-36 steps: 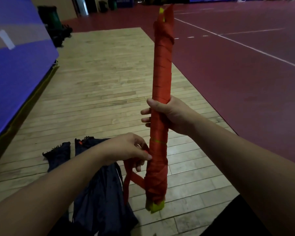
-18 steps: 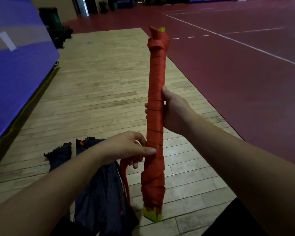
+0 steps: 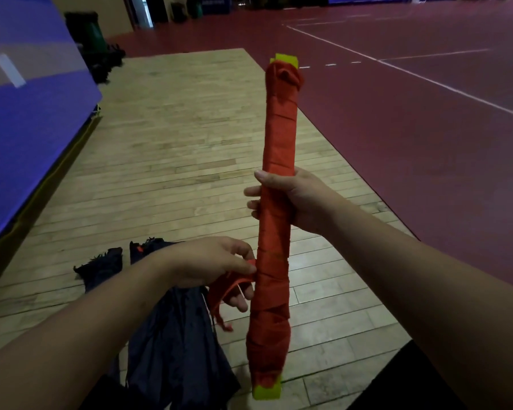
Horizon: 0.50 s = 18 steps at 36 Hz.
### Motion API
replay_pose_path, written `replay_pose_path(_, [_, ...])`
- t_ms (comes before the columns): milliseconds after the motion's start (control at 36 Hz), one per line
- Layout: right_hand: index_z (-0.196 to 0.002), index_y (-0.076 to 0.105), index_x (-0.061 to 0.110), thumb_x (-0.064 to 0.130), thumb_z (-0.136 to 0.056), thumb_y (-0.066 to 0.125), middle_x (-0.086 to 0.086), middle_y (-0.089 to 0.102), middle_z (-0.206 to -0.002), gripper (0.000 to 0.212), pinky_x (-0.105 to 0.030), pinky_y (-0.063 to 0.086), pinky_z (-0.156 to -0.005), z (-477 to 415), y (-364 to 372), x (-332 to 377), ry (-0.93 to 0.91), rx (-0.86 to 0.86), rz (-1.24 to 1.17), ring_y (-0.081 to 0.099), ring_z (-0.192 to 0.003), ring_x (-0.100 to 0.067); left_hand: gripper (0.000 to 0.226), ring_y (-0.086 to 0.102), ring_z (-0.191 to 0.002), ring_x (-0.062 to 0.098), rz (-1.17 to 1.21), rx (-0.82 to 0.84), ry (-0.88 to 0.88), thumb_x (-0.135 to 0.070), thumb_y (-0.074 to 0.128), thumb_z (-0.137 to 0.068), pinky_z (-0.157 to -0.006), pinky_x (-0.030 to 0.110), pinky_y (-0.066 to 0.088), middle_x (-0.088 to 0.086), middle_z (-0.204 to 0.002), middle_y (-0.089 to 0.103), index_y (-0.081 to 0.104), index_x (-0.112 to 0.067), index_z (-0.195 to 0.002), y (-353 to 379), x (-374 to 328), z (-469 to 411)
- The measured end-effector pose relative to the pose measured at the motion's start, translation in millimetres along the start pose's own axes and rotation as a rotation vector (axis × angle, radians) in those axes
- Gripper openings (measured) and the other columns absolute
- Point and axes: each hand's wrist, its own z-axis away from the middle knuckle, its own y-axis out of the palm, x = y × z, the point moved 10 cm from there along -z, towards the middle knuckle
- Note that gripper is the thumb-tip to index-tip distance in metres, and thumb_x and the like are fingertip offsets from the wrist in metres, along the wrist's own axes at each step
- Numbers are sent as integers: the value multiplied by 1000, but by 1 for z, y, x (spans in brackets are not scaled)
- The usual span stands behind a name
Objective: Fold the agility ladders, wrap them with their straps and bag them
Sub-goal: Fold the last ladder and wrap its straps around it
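two hands on one bundle. nearest: dark navy bag (image 3: 175,335) lies crumpled on the wood floor (image 3: 166,161), under the left forearm. folded agility ladder (image 3: 279,137) is held in the air in front of the body, near upright with a slight lean, wound almost end to end in orange strap. yellow-green rung ends (image 3: 267,392) poke out at bottom and top. bottom end hangs over the floor, just right of the bag. left hand (image 3: 211,261) sits beside the lower third of the bundle, thumb and fingers pinching the loose strap tail (image 3: 228,287), which loops off the bundle's left side and dangles with a frayed tip. right hand (image 3: 296,199) is higher, about mid-length, fingers curled round from behind, thumb across the front: clamped on the ladder. second dark cloth piece (image 3: 101,266) lies on the floor left of the bag, a bit farther out; can't tell what it is. beyond: wood strip borders red court floor (image 3: 427,143) with white lines on the right, blue mat (image 3: 27,113) on the left, green bin (image 3: 86,31) at the far end beside it.
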Motion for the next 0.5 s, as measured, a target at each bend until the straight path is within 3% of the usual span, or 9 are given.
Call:
replay_pose_path(83, [-106,53,9,19,-97,66,-14,60,-82,18,-41,58,-69,-4,-6,2,-32,-42,28,61,-64,-24,13,64,-61,19,-80,12,29,-17,57,-102,-55,27,52,16,-87,72,56,-6,-108,1,-5,2])
replay_pose_path(139, [-113,54,8,41,-100,59,-14,62,-82,36,-41,59,-72,-6,-12,3,-32,-116,36,64,-65,-24,16,58,-55,14,-117,-19,53,-17,59,-100,-48,24,45,10,-84,71,58,-6,-112,0,-9,0])
replay_pose_path(194, [-124,56,7,63,-100,41,-17,68,-87,63,-42,59,-75,-8,-17,-2,29,-175,-8,67,-72,-28,14,57,-52,13,-117,-59,53,-16,61,-99,-45,22,43,11,-80,72,62,-10,-112,-5,-8,-3])
replay_pose_path(250, [-128,56,8,63,-103,30,-21,68,-93,66,-40,59,-75,-8,-14,-5,78,-166,-76,68,-77,-30,12,58,-50,14,-101,-80,38,-15,63,-97,-47,22,44,14,-77,71,65,-12,-109,-11,-4,-4])
replay_pose_path(389, [-111,60,9,49,-105,42,-17,62,-89,44,-40,53,-83,-1,-8,-5,94,-155,-106,60,-81,-28,5,60,-53,14,-108,-104,30,-10,63,-96,-48,22,46,14,-80,71,63,-6,-100,-15,-6,1])
replay_pose_path(500, [-114,60,7,56,-88,65,-3,56,-74,55,-31,37,-68,-2,-4,-2,86,-142,-87,42,-67,-19,4,63,-57,16,-119,-102,38,-5,58,-97,-56,29,52,11,-76,70,61,-2,-97,-12,-13,7])
